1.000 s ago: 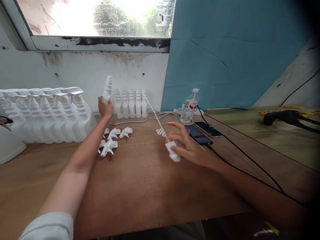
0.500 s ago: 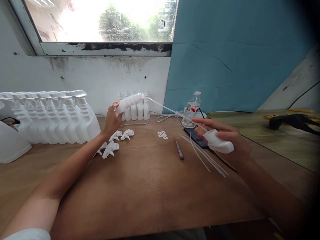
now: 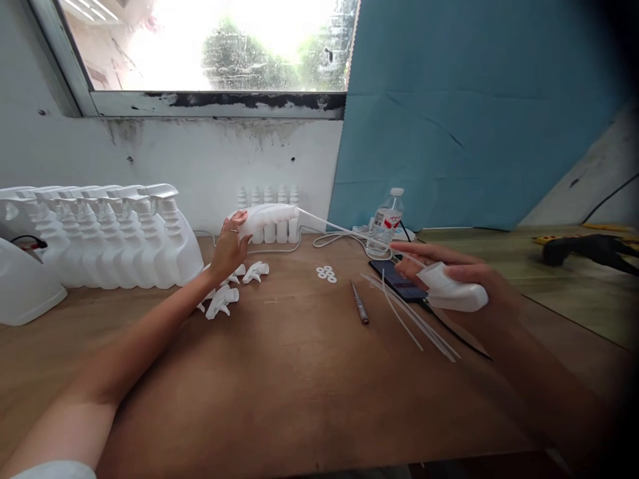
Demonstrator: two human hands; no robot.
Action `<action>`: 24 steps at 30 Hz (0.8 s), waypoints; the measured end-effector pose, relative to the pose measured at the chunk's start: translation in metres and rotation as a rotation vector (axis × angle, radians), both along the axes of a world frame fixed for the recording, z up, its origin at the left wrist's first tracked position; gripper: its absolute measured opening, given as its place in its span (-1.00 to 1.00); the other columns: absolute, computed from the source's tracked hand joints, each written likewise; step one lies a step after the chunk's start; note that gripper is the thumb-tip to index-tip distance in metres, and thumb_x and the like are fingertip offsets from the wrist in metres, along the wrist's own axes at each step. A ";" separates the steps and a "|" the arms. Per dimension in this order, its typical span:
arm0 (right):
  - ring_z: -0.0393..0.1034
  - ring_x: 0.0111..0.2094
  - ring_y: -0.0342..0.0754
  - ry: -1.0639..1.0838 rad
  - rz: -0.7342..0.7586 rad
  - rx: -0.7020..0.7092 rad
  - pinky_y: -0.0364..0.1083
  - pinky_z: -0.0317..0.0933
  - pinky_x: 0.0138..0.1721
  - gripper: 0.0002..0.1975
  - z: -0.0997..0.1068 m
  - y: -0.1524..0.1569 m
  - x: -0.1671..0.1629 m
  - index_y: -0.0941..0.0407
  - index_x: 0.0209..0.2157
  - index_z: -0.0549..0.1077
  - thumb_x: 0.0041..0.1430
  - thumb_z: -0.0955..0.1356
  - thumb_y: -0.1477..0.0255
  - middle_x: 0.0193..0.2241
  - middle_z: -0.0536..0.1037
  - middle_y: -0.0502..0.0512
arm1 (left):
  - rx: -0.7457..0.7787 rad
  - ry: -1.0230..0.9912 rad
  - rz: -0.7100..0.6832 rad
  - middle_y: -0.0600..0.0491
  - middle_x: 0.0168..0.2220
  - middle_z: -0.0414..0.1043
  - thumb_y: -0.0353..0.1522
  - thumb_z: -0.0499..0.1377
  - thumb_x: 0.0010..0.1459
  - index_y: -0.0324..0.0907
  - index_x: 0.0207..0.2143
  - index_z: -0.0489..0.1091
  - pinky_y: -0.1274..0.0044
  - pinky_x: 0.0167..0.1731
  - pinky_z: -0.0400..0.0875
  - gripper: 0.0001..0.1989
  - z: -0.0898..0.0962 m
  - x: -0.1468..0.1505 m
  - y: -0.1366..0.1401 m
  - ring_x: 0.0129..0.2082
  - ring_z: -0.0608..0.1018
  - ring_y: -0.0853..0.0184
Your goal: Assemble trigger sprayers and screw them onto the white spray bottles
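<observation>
My left hand [image 3: 231, 245] grips a white plastic bottle [image 3: 269, 216], tipped nearly level with its mouth toward the right. In my right hand [image 3: 469, 283] is a white spray trigger head [image 3: 454, 289]. A thin dip tube [image 3: 329, 223] runs leftward from the head, and its tip meets the bottle's mouth; how far in it goes I cannot tell. Several spray heads [image 3: 221, 301] lie near my left forearm. Small white washers [image 3: 327, 273] sit in a cluster mid-table. Loose dip tubes [image 3: 419, 319] lie below my right hand, beside a screwdriver [image 3: 359, 305].
Large white bottles [image 3: 124, 246] stand in a row at the left. Several small bottles [image 3: 282, 231] stand by the wall. A water bottle [image 3: 385, 223], a cable [image 3: 339, 238] and a phone [image 3: 394, 281] are at the back right. A black tool [image 3: 589, 256] lies far right.
My left hand has turned the bottle closer to level, its mouth lower and further right. The tube's tip has come to the mouth from a small gap. My right hand has shifted slightly right.
</observation>
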State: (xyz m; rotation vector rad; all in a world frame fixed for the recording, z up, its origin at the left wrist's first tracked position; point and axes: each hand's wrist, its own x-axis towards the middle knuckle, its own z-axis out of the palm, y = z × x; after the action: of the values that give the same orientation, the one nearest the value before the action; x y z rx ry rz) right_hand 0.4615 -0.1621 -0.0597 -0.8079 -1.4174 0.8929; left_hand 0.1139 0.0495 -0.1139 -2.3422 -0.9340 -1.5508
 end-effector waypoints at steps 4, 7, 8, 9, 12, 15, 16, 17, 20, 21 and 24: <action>0.15 -0.46 -0.03 -0.039 -0.006 -0.039 -0.07 0.01 -0.43 -0.53 -0.003 0.002 0.002 0.14 -0.10 0.58 -0.04 0.29 0.30 -0.56 0.30 0.09 | 0.001 0.021 -0.003 -0.22 0.20 0.21 -0.29 0.04 0.27 -0.17 0.11 0.13 0.12 0.27 -0.01 -0.61 -0.003 0.000 0.001 0.26 0.23 0.11; 0.17 -0.46 -0.02 -0.056 -0.001 -0.051 -0.04 0.04 -0.42 -0.54 -0.005 0.008 0.003 0.13 -0.08 0.57 -0.02 0.27 0.32 -0.57 0.32 0.10 | 0.024 0.042 -0.014 -0.21 0.20 0.21 -0.28 0.03 0.28 -0.17 0.11 0.13 0.13 0.27 0.00 -0.62 -0.003 0.002 0.000 0.26 0.23 0.12; 0.17 -0.48 -0.02 -0.036 0.015 -0.059 -0.03 0.07 -0.40 -0.54 -0.005 0.010 0.003 0.10 -0.07 0.56 0.00 0.26 0.34 -0.59 0.31 0.09 | 0.035 0.051 -0.020 -0.21 0.20 0.21 -0.29 0.03 0.28 -0.18 0.11 0.13 0.13 0.27 -0.01 -0.62 -0.003 0.003 0.000 0.26 0.23 0.13; 0.18 -0.49 -0.02 -0.008 0.036 -0.074 0.00 0.11 -0.37 -0.55 -0.004 0.012 0.003 0.08 -0.07 0.55 0.01 0.25 0.36 -0.61 0.32 0.08 | 0.047 0.062 -0.027 -0.21 0.20 0.21 -0.29 0.02 0.28 -0.19 0.11 0.13 0.14 0.28 -0.01 -0.63 -0.003 0.004 -0.001 0.26 0.23 0.13; 0.27 -0.45 -0.01 0.096 0.122 -0.139 0.08 0.21 -0.25 -0.66 0.005 0.019 -0.001 0.07 -0.20 0.57 0.03 0.26 0.37 -0.57 0.37 0.13 | 0.074 0.118 -0.058 -0.20 0.20 0.22 -0.30 0.01 0.29 -0.19 0.12 0.12 0.14 0.28 -0.02 -0.63 -0.001 0.006 -0.006 0.27 0.21 0.15; 0.31 -0.41 -0.03 0.221 0.224 -0.278 0.09 0.26 -0.22 -0.79 0.020 0.025 -0.007 0.09 -0.38 0.53 0.07 0.29 0.31 -0.45 0.39 0.15 | 0.050 0.146 -0.124 -0.19 0.20 0.22 -0.30 0.03 0.28 -0.18 0.13 0.13 0.17 0.26 0.07 -0.61 0.002 0.013 -0.016 0.27 0.22 0.15; 0.29 -0.42 -0.06 0.273 0.253 -0.326 0.08 0.27 -0.23 -0.80 0.026 0.027 -0.010 0.09 -0.41 0.50 0.10 0.28 0.30 -0.44 0.38 0.13 | 0.023 0.136 -0.155 -0.19 0.20 0.23 -0.31 0.04 0.27 -0.18 0.13 0.13 0.20 0.23 0.13 -0.60 0.003 0.016 -0.020 0.25 0.24 0.15; 0.27 -0.44 -0.10 0.321 0.275 -0.356 0.08 0.28 -0.23 -0.79 0.033 0.029 -0.013 0.09 -0.42 0.47 0.12 0.26 0.30 -0.43 0.36 0.11 | -0.010 0.118 -0.185 -0.18 0.19 0.25 -0.31 0.06 0.26 -0.18 0.13 0.14 0.24 0.20 0.20 -0.59 0.004 0.020 -0.025 0.23 0.28 0.15; 0.29 -0.39 -0.11 0.356 0.301 -0.298 0.09 0.28 -0.17 -0.79 0.052 0.035 -0.023 0.08 -0.39 0.45 0.13 0.23 0.31 -0.39 0.39 0.09 | -0.127 0.048 -0.237 -0.16 0.11 0.35 -0.31 0.13 0.21 -0.19 0.12 0.18 0.33 0.05 0.36 -0.56 0.005 0.033 -0.040 0.08 0.44 0.16; 0.32 -0.35 -0.09 0.330 0.287 -0.242 0.11 0.27 -0.16 -0.79 0.057 0.037 -0.026 0.07 -0.35 0.46 0.12 0.24 0.29 -0.36 0.42 0.10 | -0.168 0.023 -0.248 -0.15 0.08 0.38 -0.30 0.15 0.19 -0.20 0.11 0.20 0.34 0.01 0.38 -0.55 0.005 0.036 -0.045 0.04 0.47 0.16; 0.38 -0.17 0.01 0.186 0.211 -0.048 0.14 0.26 -0.18 -0.73 0.072 0.037 -0.036 0.08 -0.28 0.50 0.11 0.29 0.21 -0.25 0.49 0.13 | -0.318 -0.065 -0.308 -0.14 0.02 0.41 -0.26 0.19 0.15 -0.21 0.07 0.25 0.30 0.00 0.40 -0.55 0.006 0.046 -0.057 -0.01 0.48 0.15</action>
State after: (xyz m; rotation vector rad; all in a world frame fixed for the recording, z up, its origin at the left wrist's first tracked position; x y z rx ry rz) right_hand 0.4254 -0.1250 0.0125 -0.6006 -1.3372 1.1372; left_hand 0.1595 -0.0078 -0.1081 -2.7839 -0.9286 -1.7044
